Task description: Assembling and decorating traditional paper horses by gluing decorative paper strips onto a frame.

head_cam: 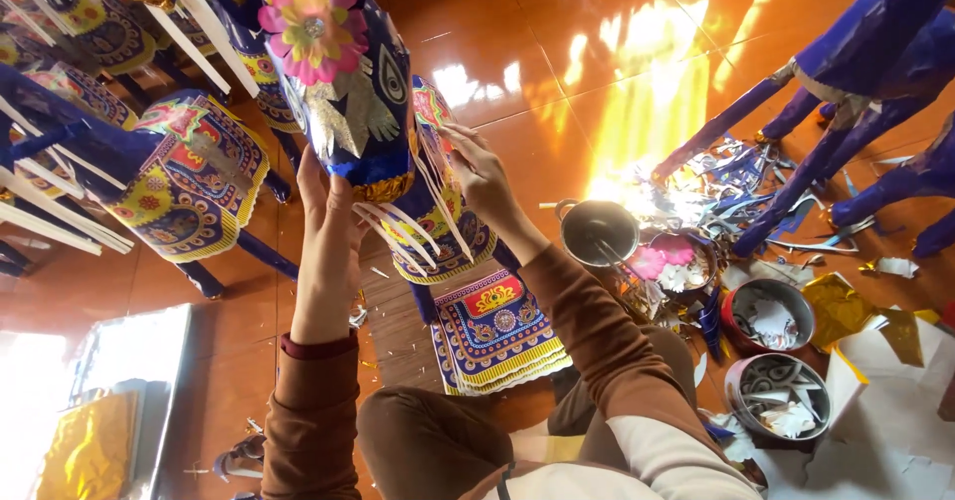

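My left hand (pixel 320 194) gripped the blue paper horse head (pixel 350 92) from below, steadying it over the floor (pixel 557 52); my right hand (pixel 479 170), fingers open, pressed white paper fringe (pixel 430 197) alongside.

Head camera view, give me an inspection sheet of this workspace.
Surface: glossy orange tiled floor, sunlit.
Job's things: blue paper horse head with pink flower; white paper strips hang beside it.
Clutter: metal pot, round tins of paper cutouts, patterned sheets, gold foil, scraps.
Hands: left hand supports the head from below; right hand fingers the strips.
Cables: nothing seen.
Surroundings: more blue paper horses on both sides.
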